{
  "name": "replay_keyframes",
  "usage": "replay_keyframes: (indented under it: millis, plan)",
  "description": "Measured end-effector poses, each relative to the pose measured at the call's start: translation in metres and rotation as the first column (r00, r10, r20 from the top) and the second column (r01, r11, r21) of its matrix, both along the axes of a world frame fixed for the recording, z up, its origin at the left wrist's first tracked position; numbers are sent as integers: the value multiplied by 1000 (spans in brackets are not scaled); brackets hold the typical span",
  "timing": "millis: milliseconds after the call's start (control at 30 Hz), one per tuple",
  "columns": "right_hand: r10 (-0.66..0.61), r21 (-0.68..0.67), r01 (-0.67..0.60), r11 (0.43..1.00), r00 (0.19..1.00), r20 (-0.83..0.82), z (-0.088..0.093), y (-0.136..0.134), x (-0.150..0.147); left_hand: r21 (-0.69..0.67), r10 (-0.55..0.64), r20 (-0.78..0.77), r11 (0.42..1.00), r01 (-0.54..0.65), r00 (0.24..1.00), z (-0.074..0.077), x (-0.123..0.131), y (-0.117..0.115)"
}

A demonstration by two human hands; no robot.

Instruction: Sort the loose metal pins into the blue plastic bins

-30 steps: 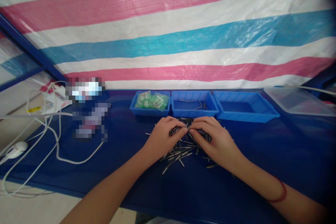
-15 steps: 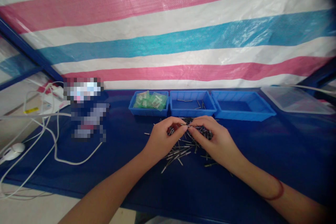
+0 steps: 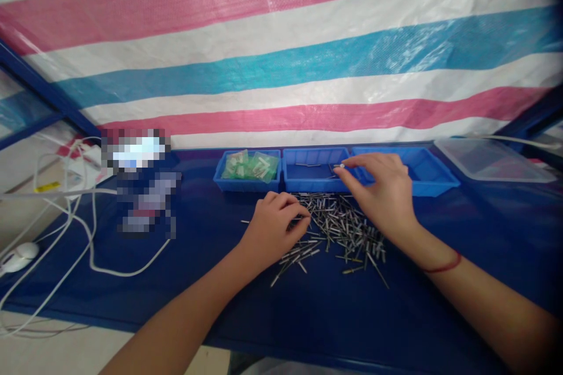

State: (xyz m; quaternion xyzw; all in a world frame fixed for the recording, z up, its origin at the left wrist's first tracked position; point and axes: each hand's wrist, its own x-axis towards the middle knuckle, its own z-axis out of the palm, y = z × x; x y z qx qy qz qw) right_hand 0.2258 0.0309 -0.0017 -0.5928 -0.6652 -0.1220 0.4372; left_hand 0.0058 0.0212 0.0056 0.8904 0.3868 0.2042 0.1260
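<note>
A loose pile of metal blind rivets point(image 3: 341, 220) lies on the blue table in front of the bins. My right hand point(image 3: 385, 187) reaches over the middle blue bin point(image 3: 314, 183), thumb and forefinger pinched on a blind rivet point(image 3: 342, 166) whose pale end shows at the fingertips. Several rivets rest on that bin's floor. My left hand point(image 3: 277, 222) hovers at the left side of the pile, its fingers curled and thumb near the forefinger; whatever it may hold cannot be made out.
At left in the row, a blue bin point(image 3: 223, 183) contains green bags point(image 3: 250, 167). The right blue bin point(image 3: 433, 187) is partly behind my hand. A clear plastic lid point(image 3: 488, 161) lies far right. White cables point(image 3: 127, 273) and a mouse point(image 3: 21, 255) occupy the left.
My hands were together above the pile and have separated. The right hand moved forward and right to the middle bin with a rivet; the left stayed near the pile.
</note>
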Motion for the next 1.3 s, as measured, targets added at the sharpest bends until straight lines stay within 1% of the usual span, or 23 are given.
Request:
replay_keyframes:
  millis: [67,133,233,333,467,567,633,700,733,800,867,900,967,1067,1133,1200,1300]
  plan:
    - [-22,-17,23,1000,999,46,-3,3,4,23,-27,-69,999,28,997,0,1,-1]
    - [1,-21,0,1000,999,50,-4,0,3,51,-48,-142,997,56,989,-1,1,-1]
    - [77,-38,-75,996,997,32,-2,-10,-3,126,-81,-270,985,118,959,-2,1,1]
    - [165,-51,-165,985,986,3,0,-20,-11,205,-104,-364,960,189,925,0,3,5]
    - [267,-37,-269,963,963,-45,-1,-30,-22,227,-113,-434,946,230,894,6,9,7]
    - [297,-45,-299,953,953,-57,-2,-33,-29,241,-94,-447,945,221,890,6,13,8]
    - [313,-48,-317,947,947,-64,-1,-35,-32,247,-86,-427,947,207,900,5,13,10]
    - [341,-40,-344,938,937,-74,-1,-36,-34,217,-85,-356,961,171,931,4,11,11]
    - [360,-37,-364,931,929,-80,-1,-37,-34,182,-86,-295,973,144,952,4,10,12]
    - [407,-44,-413,910,908,-93,-1,-37,-34,66,-101,-122,992,110,987,6,8,13]
    - [445,-66,-454,888,887,-122,-2,-38,-34,-90,-105,98,989,114,990,7,8,12]
    - [453,-79,-466,881,880,-143,-2,-39,-34,-170,-89,198,978,124,976,7,8,11]
    - [457,-111,-483,869,868,-195,-2,-40,-34,-319,-18,353,938,138,936,5,9,10]
    - [443,-166,-502,849,847,-295,-2,-42,-34,-484,103,507,855,184,856,-3,12,7]
    - [429,-191,-521,832,822,-375,-3,-42,-34,-542,153,595,801,253,789,-7,14,7]
    - [418,-201,-550,811,784,-460,-5,-41,-34,-570,183,649,760,313,738,-9,15,6]
    - [402,-213,-594,775,725,-559,-7,-40,-34,-591,208,674,727,348,708,-9,16,6]
